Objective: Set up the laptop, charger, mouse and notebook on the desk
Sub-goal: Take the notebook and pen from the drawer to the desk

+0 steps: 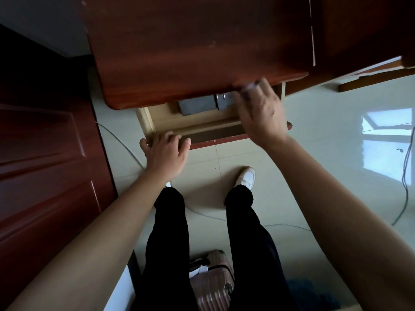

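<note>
The dark red wooden desk (pixel 202 41) fills the top of the head view, its top bare. Beneath its front edge a light wood drawer (pixel 157 118) stands pulled out. A dark grey charger brick (pixel 197 106) with metal prongs lies inside, half under the desk edge. My left hand (pixel 165 151) curls over the left end of the drawer front. My right hand (pixel 260 113) is blurred above the drawer's right side. Its fingertips are at the desk edge, with a small pale blurred thing there that I cannot identify. No laptop, mouse or notebook shows.
A dark red door (pixel 45 142) stands close on the left. A pink ribbed suitcase (pixel 213 283) sits on the tiled floor behind my legs. A thin white cable (pixel 121 140) and a dark cable (pixel 404 176) trail across the floor.
</note>
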